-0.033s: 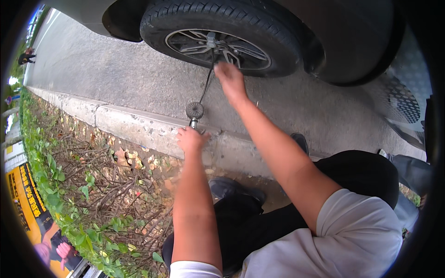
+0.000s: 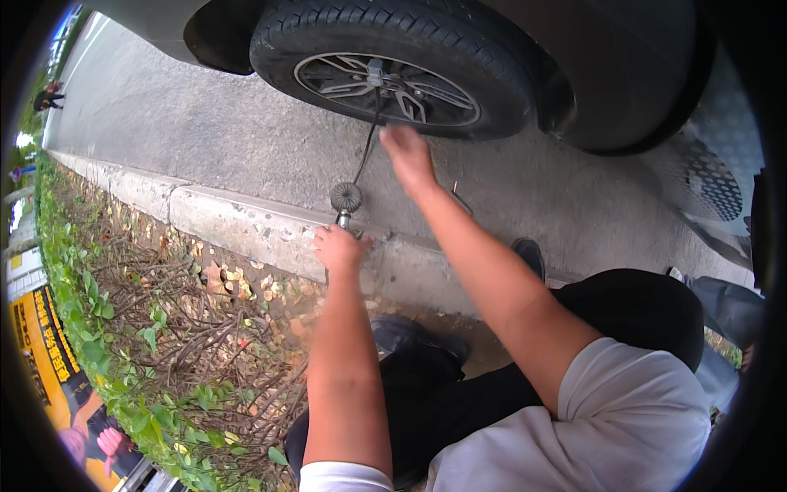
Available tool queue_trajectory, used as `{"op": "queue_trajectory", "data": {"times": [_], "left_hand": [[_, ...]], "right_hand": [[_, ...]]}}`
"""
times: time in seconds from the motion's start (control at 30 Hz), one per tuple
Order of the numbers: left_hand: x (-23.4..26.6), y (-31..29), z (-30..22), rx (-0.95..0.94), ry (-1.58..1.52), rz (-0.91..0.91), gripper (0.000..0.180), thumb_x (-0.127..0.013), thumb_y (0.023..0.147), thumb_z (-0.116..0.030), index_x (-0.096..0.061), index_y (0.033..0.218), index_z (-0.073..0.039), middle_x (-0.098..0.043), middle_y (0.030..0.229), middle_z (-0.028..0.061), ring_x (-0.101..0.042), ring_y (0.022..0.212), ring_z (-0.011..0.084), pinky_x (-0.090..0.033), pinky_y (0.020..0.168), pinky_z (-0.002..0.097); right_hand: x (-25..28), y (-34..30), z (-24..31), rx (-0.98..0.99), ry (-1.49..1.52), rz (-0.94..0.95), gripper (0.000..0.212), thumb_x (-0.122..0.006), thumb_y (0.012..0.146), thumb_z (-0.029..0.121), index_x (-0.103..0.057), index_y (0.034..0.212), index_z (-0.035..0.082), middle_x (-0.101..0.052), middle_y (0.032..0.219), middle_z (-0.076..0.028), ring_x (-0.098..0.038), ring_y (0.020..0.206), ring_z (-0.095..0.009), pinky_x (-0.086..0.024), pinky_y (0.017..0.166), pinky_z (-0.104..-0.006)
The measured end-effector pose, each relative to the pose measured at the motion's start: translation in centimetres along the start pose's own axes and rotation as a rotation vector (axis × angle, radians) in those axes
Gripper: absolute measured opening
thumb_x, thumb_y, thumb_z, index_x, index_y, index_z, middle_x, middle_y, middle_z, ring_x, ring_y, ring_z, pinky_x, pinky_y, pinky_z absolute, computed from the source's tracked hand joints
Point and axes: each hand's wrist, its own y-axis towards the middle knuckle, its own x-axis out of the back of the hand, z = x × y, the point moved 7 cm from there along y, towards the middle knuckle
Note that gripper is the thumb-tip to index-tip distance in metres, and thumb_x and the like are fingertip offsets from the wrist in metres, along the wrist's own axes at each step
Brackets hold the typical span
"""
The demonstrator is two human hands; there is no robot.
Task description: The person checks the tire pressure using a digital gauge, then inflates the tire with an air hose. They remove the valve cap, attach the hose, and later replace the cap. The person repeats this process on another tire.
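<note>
My left hand point(image 2: 338, 246) is closed around the metal end of a hand tool, above the kerb. Beyond that hand sits the tool's round, ribbed dark head point(image 2: 346, 197). From the head a thin black rod or cable point(image 2: 369, 152) runs up to a grey fitting point(image 2: 375, 72) at the middle of the car wheel point(image 2: 283, 61). My right hand point(image 2: 407, 156) is just right of the rod, below the tyre's lower edge. Its fingers look stretched out but are blurred by motion, and I see nothing in them.
A concrete kerb point(image 2: 246, 221) crosses between the road point(image 2: 164, 107) and a strip of twigs, leaves and a low hedge point(image 2: 98, 328). A small thin object point(image 2: 461, 198) lies on the road by my right forearm. Another person's legs point(image 2: 725, 307) are at the right.
My right hand has moved slightly toward me, away from the wheel rim. My left hand and the round-headed tool have hardly moved.
</note>
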Motion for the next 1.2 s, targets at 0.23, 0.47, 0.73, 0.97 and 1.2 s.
{"op": "queue_trajectory", "data": {"times": [0.23, 0.47, 0.73, 0.97, 1.2], "left_hand": [[0.9, 0.2, -0.8, -0.140, -0.107, -0.072, 0.065, -0.075, 0.071, -0.049, -0.060, 0.106, 0.003, -0.055, 0.113, 0.0202, -0.054, 0.108, 0.0355, -0.046, 0.091, 0.0442], [0.2, -0.8, -3.7, -0.339, -0.891, 0.105, 0.062, -0.072, 0.076, -0.043, -0.060, 0.106, 0.010, -0.064, 0.092, 0.0254, -0.061, 0.087, 0.0346, -0.048, 0.081, 0.0406], [0.5, -2.0, -4.2, -0.273, -0.830, 0.029, 0.060, -0.064, 0.083, -0.052, -0.062, 0.096, 0.007, -0.063, 0.077, 0.0153, -0.059, 0.073, 0.0219, -0.047, 0.070, 0.0359], [1.3, -1.6, -3.4, -0.282, -0.717, -0.052, 0.054, -0.058, 0.089, -0.048, -0.061, 0.092, 0.006, -0.062, 0.070, 0.0192, -0.062, 0.066, 0.0308, -0.048, 0.067, 0.0403], [1.6, -1.8, -3.6, -0.295, -0.797, -0.025, 0.048, -0.057, 0.091, -0.042, -0.059, 0.088, 0.006, -0.061, 0.070, 0.0224, -0.060, 0.066, 0.0348, -0.047, 0.066, 0.0417]], "right_hand": [[0.4, -3.8, -7.7, -0.218, -0.245, 0.111, 0.040, -0.068, 0.086, 0.036, -0.065, 0.100, -0.001, -0.068, 0.096, -0.010, -0.062, 0.087, -0.021, -0.048, 0.081, -0.0350], [-1.7, -3.7, -8.6, -0.838, 0.360, 0.213, 0.042, -0.070, 0.079, 0.048, -0.062, 0.100, 0.012, -0.061, 0.096, -0.004, -0.057, 0.089, -0.020, -0.041, 0.081, -0.0494], [-2.7, -4.9, -8.0, -0.682, 0.411, 0.133, 0.025, -0.064, 0.088, 0.031, -0.063, 0.096, 0.008, -0.062, 0.084, -0.003, -0.059, 0.073, -0.016, -0.047, 0.062, -0.0401], [-3.9, -5.0, -6.6, -0.598, 0.396, 0.182, 0.017, -0.062, 0.090, 0.023, -0.063, 0.088, 0.006, -0.060, 0.073, 0.000, -0.057, 0.061, -0.010, -0.042, 0.049, -0.0273], [-3.8, -4.9, -6.6, -0.527, 0.353, 0.135, 0.024, -0.062, 0.090, 0.024, -0.064, 0.092, 0.000, -0.063, 0.080, -0.003, -0.057, 0.067, -0.012, -0.046, 0.059, -0.0292]]}}
